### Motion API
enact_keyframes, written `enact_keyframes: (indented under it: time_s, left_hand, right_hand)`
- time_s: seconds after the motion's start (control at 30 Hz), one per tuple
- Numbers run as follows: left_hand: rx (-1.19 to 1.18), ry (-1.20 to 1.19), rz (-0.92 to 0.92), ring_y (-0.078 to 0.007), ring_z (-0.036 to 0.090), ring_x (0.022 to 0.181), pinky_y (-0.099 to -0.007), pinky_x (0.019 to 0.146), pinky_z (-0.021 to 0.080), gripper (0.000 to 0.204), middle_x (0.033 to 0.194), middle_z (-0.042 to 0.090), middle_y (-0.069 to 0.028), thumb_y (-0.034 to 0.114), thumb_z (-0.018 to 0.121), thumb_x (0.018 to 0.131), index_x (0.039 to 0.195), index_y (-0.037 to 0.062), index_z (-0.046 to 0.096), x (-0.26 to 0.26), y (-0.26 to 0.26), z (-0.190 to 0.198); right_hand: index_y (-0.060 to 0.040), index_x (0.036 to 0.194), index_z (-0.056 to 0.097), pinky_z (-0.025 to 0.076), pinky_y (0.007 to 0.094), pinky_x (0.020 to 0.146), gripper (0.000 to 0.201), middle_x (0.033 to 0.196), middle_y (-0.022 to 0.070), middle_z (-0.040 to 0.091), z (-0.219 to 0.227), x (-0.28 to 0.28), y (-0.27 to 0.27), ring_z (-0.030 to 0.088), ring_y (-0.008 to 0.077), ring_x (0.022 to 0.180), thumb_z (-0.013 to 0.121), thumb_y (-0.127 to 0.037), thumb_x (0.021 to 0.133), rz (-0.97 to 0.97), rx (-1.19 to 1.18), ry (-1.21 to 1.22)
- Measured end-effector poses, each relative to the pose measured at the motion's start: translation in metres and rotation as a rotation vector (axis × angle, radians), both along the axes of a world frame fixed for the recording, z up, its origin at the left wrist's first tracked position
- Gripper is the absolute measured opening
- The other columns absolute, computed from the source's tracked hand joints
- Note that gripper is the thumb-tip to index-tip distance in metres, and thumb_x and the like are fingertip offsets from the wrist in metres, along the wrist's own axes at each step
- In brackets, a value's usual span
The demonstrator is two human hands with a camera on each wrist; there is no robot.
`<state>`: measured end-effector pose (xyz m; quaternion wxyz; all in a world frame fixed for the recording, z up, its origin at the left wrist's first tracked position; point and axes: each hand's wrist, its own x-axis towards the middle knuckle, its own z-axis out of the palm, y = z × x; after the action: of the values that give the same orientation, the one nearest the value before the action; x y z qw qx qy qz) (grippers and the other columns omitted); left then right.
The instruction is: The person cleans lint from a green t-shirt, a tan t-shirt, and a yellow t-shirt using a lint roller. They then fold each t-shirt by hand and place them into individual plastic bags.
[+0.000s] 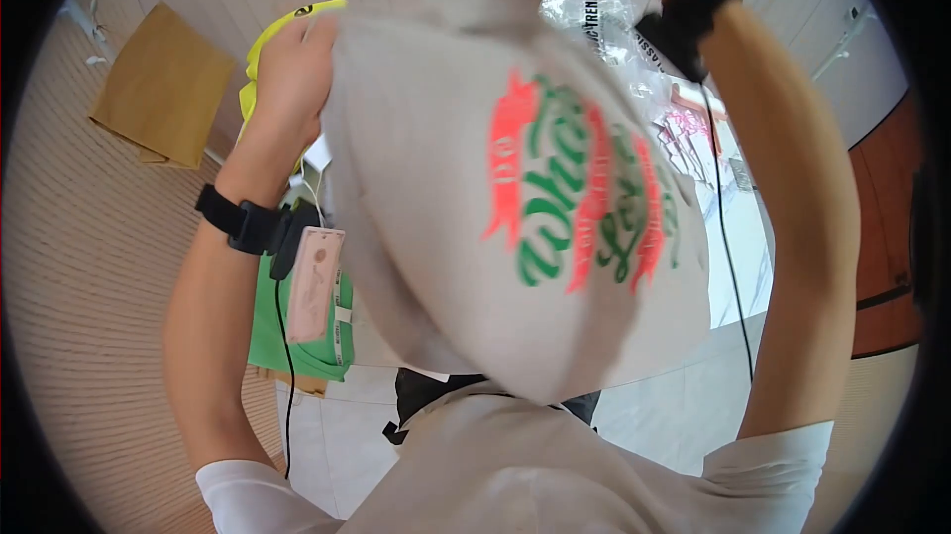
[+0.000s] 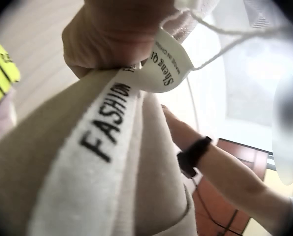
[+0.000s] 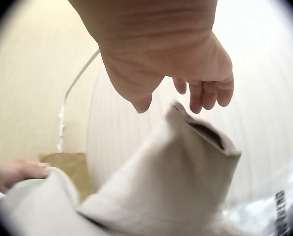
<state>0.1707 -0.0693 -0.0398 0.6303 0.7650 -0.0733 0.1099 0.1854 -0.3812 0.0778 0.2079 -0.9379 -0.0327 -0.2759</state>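
Observation:
A beige T-shirt (image 1: 426, 197) with red and green lettering hangs in front of me. My left hand (image 1: 292, 78) grips it by the neckline, where a white tape printed FASHION (image 2: 107, 118) runs along the inside. A white label (image 2: 166, 64) and a pink hang tag (image 1: 315, 281) dangle on strings beneath that hand. In the right wrist view my right hand (image 3: 171, 64) is above the shirt's sleeve (image 3: 176, 157), thumb and fingers spread apart. The sleeve's open end stands up just under the fingertips. Most of the right hand lies beyond the top edge of the head view.
A yellow garment (image 1: 250, 88) shows behind my left hand, with folded green clothing (image 1: 272, 336) lower down. Clear plastic packaging (image 1: 594, 19) lies at the back right, near a marble-patterned tabletop (image 1: 738, 267). A brown paper bag (image 1: 163, 88) is at the left. Cables trail from both wrists.

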Motion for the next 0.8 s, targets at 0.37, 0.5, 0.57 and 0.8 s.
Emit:
enact_keyframes:
  time_s: [0.37,0.5,0.57,0.8]
  left_hand:
    - [0.172,0.432,-0.022,-0.0054,0.054,0.070,-0.0237,0.062,0.044,0.027,0.083,0.061,0.0039,0.029,0.067,0.103,0.110,0.0029,0.069,-0.023,0.091,-0.134]
    - [0.218,0.526,-0.170,-0.0021,0.049,0.062,-0.0194,0.055,0.038,0.022,0.073,0.056,0.0077,0.030,0.070,0.102,0.103,0.0081,0.070,-0.020,0.092,-0.154]
    - [0.204,0.489,-0.190,-0.0019,0.048,0.062,-0.0195,0.054,0.036,0.020,0.074,0.056,0.0080,0.029,0.070,0.102,0.100,0.0097,0.070,-0.012,0.091,-0.166]
    - [0.097,0.156,-0.086,-0.0006,0.046,0.064,-0.0215,0.054,0.033,0.016,0.075,0.055,0.0107,0.026,0.067,0.105,0.100,0.0110,0.069,-0.012,0.092,-0.153]
  right_hand:
    - [0.0009,0.145,0.053,0.052,0.0434,0.102,0.063,0.128,0.0277,0.065,-0.247,-0.240,-0.122,0.067,0.0369,0.113,0.074,-0.029,0.093,-0.272,0.170,0.587]
    - [0.0022,0.144,0.054,0.051,0.0429,0.103,0.069,0.132,0.0291,0.063,-0.299,-0.273,-0.168,0.065,0.0381,0.115,0.078,-0.031,0.089,-0.477,-0.005,0.420]
    - [0.0020,0.141,0.057,0.052,0.0420,0.101,0.066,0.128,0.0282,0.064,-0.308,-0.268,-0.175,0.066,0.0376,0.112,0.079,-0.030,0.087,-0.445,0.048,0.384]
    - [-0.0032,0.119,0.069,0.053,0.0397,0.076,0.037,0.085,0.0159,0.069,-0.292,-0.219,-0.191,0.067,0.0275,0.079,0.075,-0.022,0.087,-0.381,0.226,0.355]
